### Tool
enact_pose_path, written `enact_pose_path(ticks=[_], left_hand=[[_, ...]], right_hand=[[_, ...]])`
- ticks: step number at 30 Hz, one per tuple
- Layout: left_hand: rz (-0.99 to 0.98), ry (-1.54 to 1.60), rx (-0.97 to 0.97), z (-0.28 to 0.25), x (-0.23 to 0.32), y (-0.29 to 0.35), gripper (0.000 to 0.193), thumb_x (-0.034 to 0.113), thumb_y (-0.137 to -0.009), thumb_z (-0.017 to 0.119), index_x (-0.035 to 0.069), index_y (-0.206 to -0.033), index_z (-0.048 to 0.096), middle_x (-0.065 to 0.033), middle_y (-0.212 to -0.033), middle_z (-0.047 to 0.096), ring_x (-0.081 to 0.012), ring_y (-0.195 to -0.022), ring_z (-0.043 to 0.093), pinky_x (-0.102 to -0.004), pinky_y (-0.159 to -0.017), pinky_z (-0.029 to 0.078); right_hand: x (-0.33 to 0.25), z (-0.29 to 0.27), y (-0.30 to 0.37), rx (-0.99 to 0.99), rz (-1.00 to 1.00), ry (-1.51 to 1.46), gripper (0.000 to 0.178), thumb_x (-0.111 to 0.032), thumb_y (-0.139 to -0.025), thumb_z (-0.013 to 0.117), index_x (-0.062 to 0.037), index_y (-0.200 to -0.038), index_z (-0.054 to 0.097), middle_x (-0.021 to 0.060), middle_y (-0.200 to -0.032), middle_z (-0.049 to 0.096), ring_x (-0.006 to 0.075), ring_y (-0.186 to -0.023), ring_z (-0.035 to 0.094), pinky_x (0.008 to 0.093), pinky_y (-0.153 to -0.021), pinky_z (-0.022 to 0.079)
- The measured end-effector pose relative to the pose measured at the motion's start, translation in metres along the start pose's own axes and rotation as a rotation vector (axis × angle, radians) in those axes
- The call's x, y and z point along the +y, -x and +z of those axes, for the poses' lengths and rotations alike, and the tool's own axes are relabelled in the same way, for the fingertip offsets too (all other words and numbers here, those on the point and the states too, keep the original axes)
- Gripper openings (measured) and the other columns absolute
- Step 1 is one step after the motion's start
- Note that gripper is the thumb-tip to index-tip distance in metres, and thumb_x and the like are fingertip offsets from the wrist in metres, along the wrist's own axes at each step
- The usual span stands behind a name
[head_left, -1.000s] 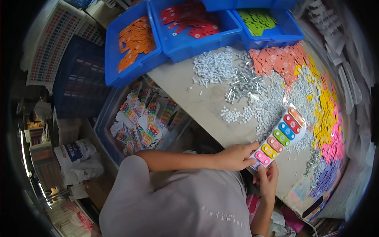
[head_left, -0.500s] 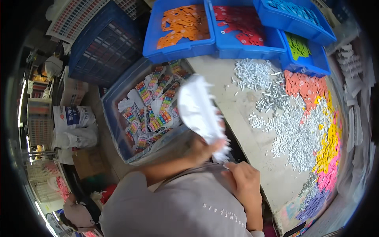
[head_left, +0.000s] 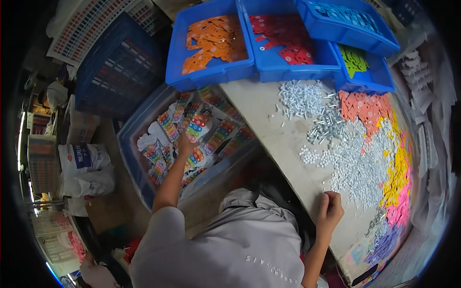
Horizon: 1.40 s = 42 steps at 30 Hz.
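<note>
My left hand (head_left: 185, 146) reaches down into a blue-rimmed tub (head_left: 130, 165) at the left. Its fingers are closed on the lower edge of a white piece with rainbow-coloured strips (head_left: 197, 126), which lies over the others; the fingertips are partly hidden. Similar rainbow-stripped pieces (head_left: 222, 135) fill the tub. At the table's near edge my right hand (head_left: 331, 209) is curled, with thumb and forefinger pinched together. Something small and pale may be at the fingertips, too small to make out. Beyond that hand lie many small white and silvery round parts (head_left: 357, 165).
Blue bins hold orange (head_left: 211, 41), red (head_left: 283, 38), light-blue (head_left: 345, 17) and green (head_left: 354, 60) flat pieces. Metal pins (head_left: 302, 98), coral (head_left: 367, 108), yellow (head_left: 397, 177), pink (head_left: 399, 211) and purple (head_left: 384, 247) pieces are heaped on the table (head_left: 269, 117). A dark blue crate (head_left: 122, 67) stands behind the tub.
My left hand has carried the white piece from in front of me leftward into the tub. The right hand has left my lap and moved right, to the table edge.
</note>
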<state>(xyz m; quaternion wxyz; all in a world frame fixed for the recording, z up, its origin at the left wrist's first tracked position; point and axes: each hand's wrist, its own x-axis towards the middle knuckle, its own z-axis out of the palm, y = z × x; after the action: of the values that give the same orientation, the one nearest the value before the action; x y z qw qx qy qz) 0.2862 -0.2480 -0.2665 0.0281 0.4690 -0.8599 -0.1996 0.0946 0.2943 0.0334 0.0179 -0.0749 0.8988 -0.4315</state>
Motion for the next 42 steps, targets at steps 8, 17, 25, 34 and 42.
enact_pose_path(ticks=[8, 17, 25, 34, 42], left_hand=[[0.165, 0.117, 0.015, -0.067, 0.133, -0.03, 0.031, 0.023, -0.081, 0.08, -0.001, -0.095, 0.065, -0.019, -0.089, 0.066, -0.0367, -0.093, 0.066, -0.0455, -0.081, 0.05], [1.26, 0.472, 0.298, -0.115, 0.348, 0.134, 0.015, 0.003, -0.081, 0.075, 0.006, -0.093, 0.066, -0.0112, -0.091, 0.067, -0.0321, -0.086, 0.065, -0.0452, -0.08, 0.05], [1.608, 0.661, -0.132, -0.085, 0.449, 0.214, 0.02, 0.002, -0.078, 0.074, 0.008, -0.096, 0.067, -0.0086, -0.094, 0.065, -0.0307, -0.092, 0.063, -0.0448, -0.085, 0.047], [1.461, 0.574, -0.21, -0.083, 0.464, 0.22, 0.019, -0.003, -0.076, 0.071, 0.004, -0.093, 0.067, -0.0112, -0.087, 0.065, -0.0334, -0.085, 0.062, -0.0451, -0.079, 0.045], [1.452, 0.518, -0.213, -0.082, 0.457, 0.219, 0.016, -0.003, -0.077, 0.069, 0.004, -0.092, 0.067, -0.0127, -0.087, 0.064, -0.0337, -0.084, 0.061, -0.0449, -0.079, 0.045]], right_hand=[[0.012, 0.013, 0.005, 0.085, 0.022, 0.004, 0.013, -0.01, -0.099, 0.062, 0.0004, -0.091, 0.063, 0.002, -0.068, 0.057, 0.0069, -0.06, 0.048, 0.0251, -0.055, 0.039], [0.017, 0.007, 0.001, 0.086, -0.165, -0.009, 0.003, -0.004, -0.09, 0.069, -0.0021, -0.089, 0.067, 0.011, -0.074, 0.065, 0.0234, -0.059, 0.061, 0.0329, -0.056, 0.047], [0.04, -0.081, -0.058, 0.351, -0.368, 0.339, 0.013, 0.004, -0.078, 0.071, -0.0032, -0.086, 0.064, 0.0133, -0.08, 0.063, 0.0329, -0.074, 0.062, 0.0419, -0.068, 0.049], [0.306, -0.295, -0.247, 1.032, 0.364, 0.061, 0.042, -0.024, -0.095, 0.066, 0.007, -0.12, 0.054, 0.0175, -0.109, 0.065, 0.0261, -0.081, 0.066, 0.0354, -0.069, 0.054], [0.31, -0.297, -0.3, 0.926, 0.471, -0.882, 0.028, -0.021, -0.096, 0.065, 0.0046, -0.105, 0.058, 0.0141, -0.087, 0.063, 0.0248, -0.063, 0.063, 0.0334, -0.052, 0.054]])
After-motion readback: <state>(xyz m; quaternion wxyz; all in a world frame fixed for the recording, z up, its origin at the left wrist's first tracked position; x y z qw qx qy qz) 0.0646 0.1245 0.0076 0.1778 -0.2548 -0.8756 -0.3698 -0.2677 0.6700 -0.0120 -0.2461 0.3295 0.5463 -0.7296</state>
